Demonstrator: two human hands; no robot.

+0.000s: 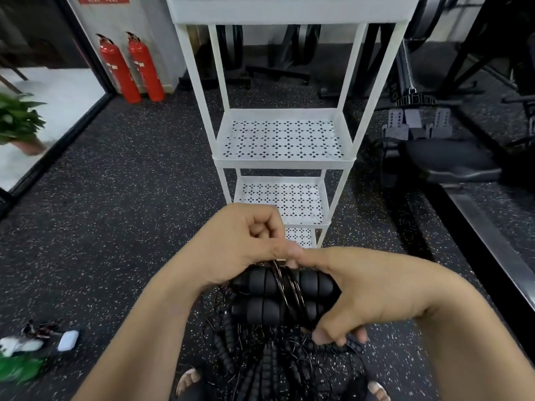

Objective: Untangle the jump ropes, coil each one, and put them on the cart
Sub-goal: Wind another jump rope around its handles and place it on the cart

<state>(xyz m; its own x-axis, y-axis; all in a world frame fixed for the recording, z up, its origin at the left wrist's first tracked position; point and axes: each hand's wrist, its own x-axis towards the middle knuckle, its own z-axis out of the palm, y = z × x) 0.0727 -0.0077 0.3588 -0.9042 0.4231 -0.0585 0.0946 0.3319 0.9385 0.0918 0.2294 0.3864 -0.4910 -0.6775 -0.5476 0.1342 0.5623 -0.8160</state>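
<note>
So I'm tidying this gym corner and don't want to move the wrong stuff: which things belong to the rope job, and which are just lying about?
Job: jump rope held by left hand and right hand; tangled ropes on the floor; white cart.
Lying about: fire extinguishers; potted plant; small white case; exercise machine.

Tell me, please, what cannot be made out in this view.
Head view:
- Cart's top tray: cut off by the upper edge.
- Cord: end hidden in the left hand.
- Handles: right ends covered by the right hand.
- Floor pile: rope count unclear, tangled and dark.
</note>
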